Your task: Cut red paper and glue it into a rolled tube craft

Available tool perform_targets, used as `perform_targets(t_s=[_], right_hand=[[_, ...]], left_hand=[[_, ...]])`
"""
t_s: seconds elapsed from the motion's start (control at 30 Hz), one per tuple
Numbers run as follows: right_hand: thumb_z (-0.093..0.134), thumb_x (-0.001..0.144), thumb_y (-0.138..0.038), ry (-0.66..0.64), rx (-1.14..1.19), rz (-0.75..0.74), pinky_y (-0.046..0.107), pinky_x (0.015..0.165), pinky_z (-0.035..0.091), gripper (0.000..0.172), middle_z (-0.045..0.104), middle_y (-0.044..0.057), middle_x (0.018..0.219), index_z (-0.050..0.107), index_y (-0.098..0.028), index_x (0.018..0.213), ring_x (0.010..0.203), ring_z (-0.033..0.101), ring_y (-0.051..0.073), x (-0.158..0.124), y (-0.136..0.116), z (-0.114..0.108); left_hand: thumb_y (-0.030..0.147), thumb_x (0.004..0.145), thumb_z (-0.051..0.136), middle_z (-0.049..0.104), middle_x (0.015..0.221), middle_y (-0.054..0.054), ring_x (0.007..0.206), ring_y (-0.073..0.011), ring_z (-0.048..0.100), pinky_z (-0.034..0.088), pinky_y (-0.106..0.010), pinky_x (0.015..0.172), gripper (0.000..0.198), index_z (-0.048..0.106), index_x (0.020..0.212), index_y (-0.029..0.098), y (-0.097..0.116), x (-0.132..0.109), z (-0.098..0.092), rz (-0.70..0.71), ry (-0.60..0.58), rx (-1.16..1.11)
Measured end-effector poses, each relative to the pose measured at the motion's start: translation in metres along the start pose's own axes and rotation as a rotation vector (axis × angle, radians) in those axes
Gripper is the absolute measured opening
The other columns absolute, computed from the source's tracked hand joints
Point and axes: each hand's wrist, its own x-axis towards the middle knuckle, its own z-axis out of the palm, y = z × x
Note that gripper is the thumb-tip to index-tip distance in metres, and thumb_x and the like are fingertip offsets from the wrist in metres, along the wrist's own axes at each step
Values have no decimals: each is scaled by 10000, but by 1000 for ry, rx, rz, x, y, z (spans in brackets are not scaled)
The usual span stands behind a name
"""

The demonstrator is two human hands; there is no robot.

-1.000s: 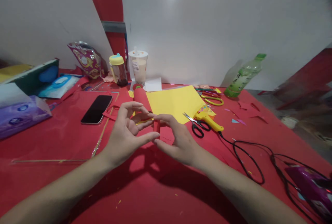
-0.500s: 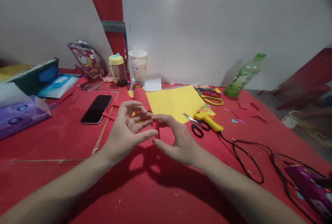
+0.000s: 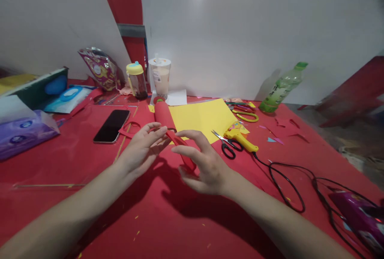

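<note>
Above the red tabletop my left hand [image 3: 147,144] pinches one end of a folded red paper strip [image 3: 186,159] between thumb and fingertips. The strip slants down to the right, its lower part inside the curve of my right hand [image 3: 207,163]. That hand's fingers are spread and bent around the strip; whether they touch it I cannot tell. Just beyond my hands a red paper roll [image 3: 163,114] lies beside a yellow sheet [image 3: 198,117]. A red paper cut-out with a ring-shaped opening [image 3: 127,132] lies left of the roll.
Black-handled scissors [image 3: 228,147] and a yellow glue gun [image 3: 244,141] with a looping black cord lie to the right. A phone [image 3: 111,126] and purple tissue pack [image 3: 27,133] lie left. Behind stand a yellow-lidded bottle [image 3: 137,81], a drink cup [image 3: 160,78] and a green bottle [image 3: 279,91].
My left hand has turned and its fingers have closed on the strip's end. The strip now slants out to the right, and the fingers of my right hand have spread.
</note>
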Motion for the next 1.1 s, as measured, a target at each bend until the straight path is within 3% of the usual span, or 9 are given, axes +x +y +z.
perform_targets(t_s=[0.17, 0.3, 0.43, 0.53, 0.63, 0.8, 0.9, 1.1], right_hand=[[448, 755, -63, 182, -73, 2, 338, 740, 485, 293, 550, 78, 950, 461, -219, 1003, 894, 536, 179, 1, 6, -1], [402, 789, -46, 310, -130, 102, 293, 669, 501, 227, 601, 40, 804, 482, -219, 912, 762, 583, 150, 4, 8, -8], [423, 801, -76, 352, -182, 161, 275, 638, 510, 172, 630, 34, 776, 495, -217, 866, 723, 613, 147, 5, 12, -17], [428, 793, -73, 318, -175, 215, 272, 640, 514, 177, 647, 40, 811, 500, -214, 871, 745, 628, 150, 6, 16, -20], [442, 762, -60, 202, -144, 267, 279, 652, 513, 201, 657, 38, 843, 504, -214, 877, 770, 634, 159, 7, 18, -21], [459, 749, -62, 45, -2, 312, 267, 657, 504, 197, 659, 23, 829, 502, -207, 876, 742, 630, 139, 8, 15, -16], [474, 752, -77, 22, 66, 340, 259, 638, 500, 205, 650, 20, 805, 492, -204, 912, 709, 623, 128, 7, 13, -14], [541, 745, -170, 129, 117, 517, 267, 578, 495, 195, 589, 4, 696, 481, -193, 929, 617, 610, 133, 6, 13, -15]], left_hand=[[115, 705, 616, 607, 638, 12, 659, -82, 602, 510, -200, 734, 104, 547, 638, 154, -1, 4, 0, -32, -20, -46], [110, 698, 616, 620, 662, -11, 669, -95, 614, 520, -202, 716, 80, 589, 628, 136, -4, 7, -3, -54, 11, -36], [200, 654, 678, 614, 702, -16, 677, -117, 601, 531, -263, 696, 86, 604, 652, 157, -7, 9, -6, -57, -17, 61], [327, 704, 625, 616, 874, -49, 778, -145, 585, 517, -278, 675, 162, 627, 735, 168, -9, 9, -7, 19, -58, 247], [403, 770, 520, 607, 982, -64, 913, -182, 552, 480, -287, 741, 257, 637, 835, 183, -10, 7, -9, 193, -159, 528], [344, 776, 514, 630, 840, -21, 752, -166, 559, 426, -265, 661, 213, 609, 904, 203, -12, 3, -12, 367, -408, 1059], [311, 804, 456, 601, 736, -5, 667, -139, 523, 408, -248, 625, 201, 605, 827, 178, -13, 4, -12, 387, -458, 1156], [324, 784, 480, 500, 616, 16, 540, -101, 426, 343, -195, 472, 200, 583, 755, 155, -11, 3, -8, 343, -367, 1067]])
